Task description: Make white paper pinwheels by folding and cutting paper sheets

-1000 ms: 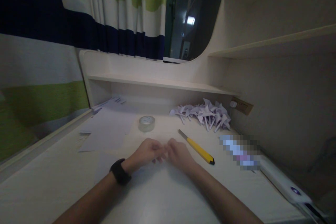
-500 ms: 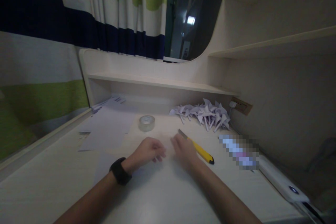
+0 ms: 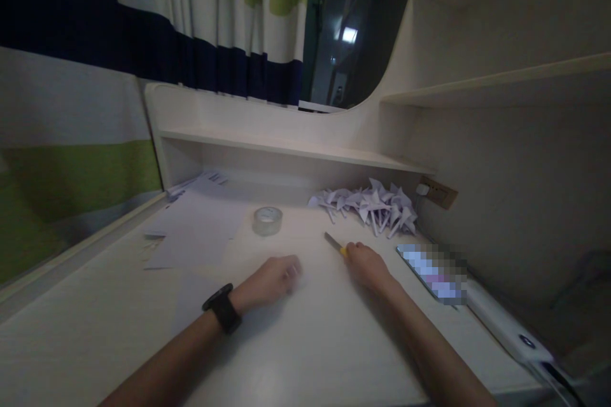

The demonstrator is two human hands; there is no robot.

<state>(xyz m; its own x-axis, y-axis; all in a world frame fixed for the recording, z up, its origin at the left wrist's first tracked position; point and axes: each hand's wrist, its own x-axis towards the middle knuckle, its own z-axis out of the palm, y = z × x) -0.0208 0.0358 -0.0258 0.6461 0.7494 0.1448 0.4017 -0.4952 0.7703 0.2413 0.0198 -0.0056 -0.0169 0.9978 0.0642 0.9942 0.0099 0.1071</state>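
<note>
My right hand [image 3: 367, 266] is closed over the yellow handle of a utility knife [image 3: 335, 242]. Its bare blade points to the far left, while most of the handle is covered by my fingers. My left hand [image 3: 270, 281], with a black watch [image 3: 222, 308] on the wrist, is curled above the desk to the left of the knife. Its fingertips are blurred, so what they hold, if anything, cannot be made out. Beyond the left hand stands a roll of clear tape [image 3: 267, 221], touched by neither hand.
Sheets of white paper [image 3: 200, 222] lie on the desk at the left. Several folded paper pinwheels [image 3: 372, 206] are heaped at the back right. A phone [image 3: 429, 275] and a white power strip [image 3: 506, 321] lie along the right edge. A low shelf [image 3: 286, 147] runs across the back.
My right hand has moved right, from beside the blade onto the knife's handle, and closed on it. The left hand has curled in more and shifted slightly.
</note>
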